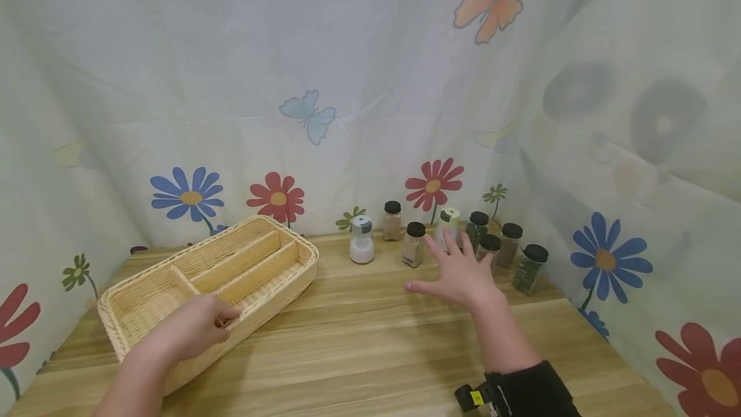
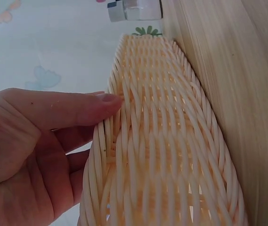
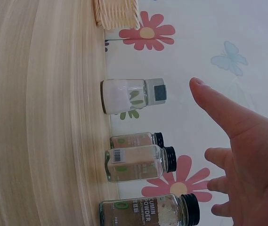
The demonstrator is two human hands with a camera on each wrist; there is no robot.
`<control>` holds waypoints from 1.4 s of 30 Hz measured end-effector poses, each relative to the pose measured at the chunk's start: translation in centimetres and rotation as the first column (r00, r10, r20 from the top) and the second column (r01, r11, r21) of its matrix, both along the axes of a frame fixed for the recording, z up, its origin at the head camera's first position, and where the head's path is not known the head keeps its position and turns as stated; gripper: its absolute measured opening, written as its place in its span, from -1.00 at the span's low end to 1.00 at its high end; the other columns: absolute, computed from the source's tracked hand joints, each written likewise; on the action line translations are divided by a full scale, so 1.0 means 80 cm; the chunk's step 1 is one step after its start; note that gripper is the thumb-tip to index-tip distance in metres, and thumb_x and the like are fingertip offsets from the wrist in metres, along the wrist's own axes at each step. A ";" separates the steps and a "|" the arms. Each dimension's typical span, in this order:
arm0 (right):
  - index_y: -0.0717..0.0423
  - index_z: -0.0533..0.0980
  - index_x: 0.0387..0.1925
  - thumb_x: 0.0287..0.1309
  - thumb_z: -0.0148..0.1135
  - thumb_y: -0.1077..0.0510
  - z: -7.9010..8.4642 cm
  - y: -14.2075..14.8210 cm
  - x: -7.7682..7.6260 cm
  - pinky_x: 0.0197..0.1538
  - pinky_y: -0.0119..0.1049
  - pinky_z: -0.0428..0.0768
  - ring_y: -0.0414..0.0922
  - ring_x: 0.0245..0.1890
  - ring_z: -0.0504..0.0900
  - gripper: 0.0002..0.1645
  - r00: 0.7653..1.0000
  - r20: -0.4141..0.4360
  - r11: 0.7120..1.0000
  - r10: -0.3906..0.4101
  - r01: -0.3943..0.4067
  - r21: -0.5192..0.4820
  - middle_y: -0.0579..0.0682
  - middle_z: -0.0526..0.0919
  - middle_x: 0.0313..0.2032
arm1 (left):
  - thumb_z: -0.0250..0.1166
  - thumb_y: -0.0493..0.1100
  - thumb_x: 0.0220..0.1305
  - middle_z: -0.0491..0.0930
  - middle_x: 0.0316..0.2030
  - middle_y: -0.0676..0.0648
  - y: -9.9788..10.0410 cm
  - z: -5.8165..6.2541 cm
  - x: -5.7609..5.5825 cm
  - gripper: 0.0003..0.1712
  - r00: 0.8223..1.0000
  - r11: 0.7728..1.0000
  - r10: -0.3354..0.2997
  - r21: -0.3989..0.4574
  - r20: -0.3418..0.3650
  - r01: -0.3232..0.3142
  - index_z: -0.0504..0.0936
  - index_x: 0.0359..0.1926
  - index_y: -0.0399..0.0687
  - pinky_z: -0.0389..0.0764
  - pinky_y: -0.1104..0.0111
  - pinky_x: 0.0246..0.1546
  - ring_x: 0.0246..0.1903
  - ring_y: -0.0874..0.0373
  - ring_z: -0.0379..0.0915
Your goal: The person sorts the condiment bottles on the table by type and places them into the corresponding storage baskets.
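My left hand (image 1: 193,327) pinches the near rim of a pale wicker basket (image 1: 301,288), thumb (image 2: 91,110) outside and fingers reaching inside. Dividers split the basket into compartments, with nothing lying in them. Out to the right, my right hand (image 1: 460,273) holds nothing, its fingers spread above the table in front of several spice jars. Nearest its fingertips in the head view is a black-lidded jar of pale powder (image 1: 413,246). A light green-capped shaker (image 1: 449,219) is partly hidden behind the fingers. In the right wrist view, one jar (image 3: 143,210) reads cumin powder.
A shaker with white contents (image 1: 361,246) stands between basket and jars. Another black-lidded jar (image 1: 392,221) is at the back by the curtain. Jars of dark green herbs (image 1: 528,272) and brown spice (image 1: 508,246) stand at the right. A flowered curtain (image 1: 359,166) encloses the wooden table (image 1: 347,346).
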State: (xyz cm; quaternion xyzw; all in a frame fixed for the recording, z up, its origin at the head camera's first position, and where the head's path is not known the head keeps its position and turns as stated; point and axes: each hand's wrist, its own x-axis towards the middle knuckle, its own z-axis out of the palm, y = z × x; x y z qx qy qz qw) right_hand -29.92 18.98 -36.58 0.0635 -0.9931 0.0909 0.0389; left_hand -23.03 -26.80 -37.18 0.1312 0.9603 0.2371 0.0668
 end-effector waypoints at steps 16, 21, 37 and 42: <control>-0.27 -0.03 0.61 -0.30 -0.01 -0.88 0.000 0.003 0.000 0.27 0.75 -0.22 0.41 0.57 -0.25 0.49 1.000 -0.002 1.000 0.008 -0.008 -0.006 0.13 -0.18 0.63 | 0.39 -0.40 0.11 0.75 -0.26 0.00 0.012 0.001 0.006 -0.56 0.988 0.987 -0.154 0.053 0.008 0.153 0.75 0.05 -0.10 0.52 0.48 -0.40 -0.36 0.31 0.47; -0.25 -0.03 0.61 -0.25 0.00 -0.86 0.004 0.004 0.001 0.28 0.74 -0.21 0.42 0.57 -0.24 0.47 1.000 0.000 1.000 0.006 -0.006 -0.009 0.15 -0.16 0.63 | 0.40 -0.40 0.13 0.58 -0.46 0.12 0.018 0.000 0.006 -0.59 0.974 0.973 -0.225 0.050 -0.003 0.225 0.79 -0.01 0.04 0.37 0.50 -0.52 -0.52 0.38 0.31; -0.22 0.00 0.60 -0.26 -0.03 -0.88 0.002 0.005 -0.002 0.28 0.74 -0.22 0.42 0.57 -0.24 0.48 1.000 -0.007 1.000 -0.007 0.007 -0.016 0.17 -0.16 0.62 | 0.40 -0.36 0.13 0.68 -0.39 0.15 0.040 0.010 0.020 -0.66 0.954 0.956 -0.293 0.044 0.066 0.291 0.83 -0.16 0.16 0.47 0.49 -0.47 -0.46 0.37 0.41; -0.23 0.00 0.60 -0.15 0.01 -0.81 0.002 0.007 -0.002 0.28 0.74 -0.19 0.41 0.57 -0.22 0.39 1.000 -0.015 1.000 -0.009 0.009 -0.014 0.17 -0.15 0.62 | 0.40 -0.37 0.13 0.65 -0.43 0.20 0.048 0.011 0.023 -0.62 0.942 0.945 -0.326 0.043 0.073 0.324 0.83 -0.12 0.19 0.47 0.49 -0.48 -0.48 0.40 0.40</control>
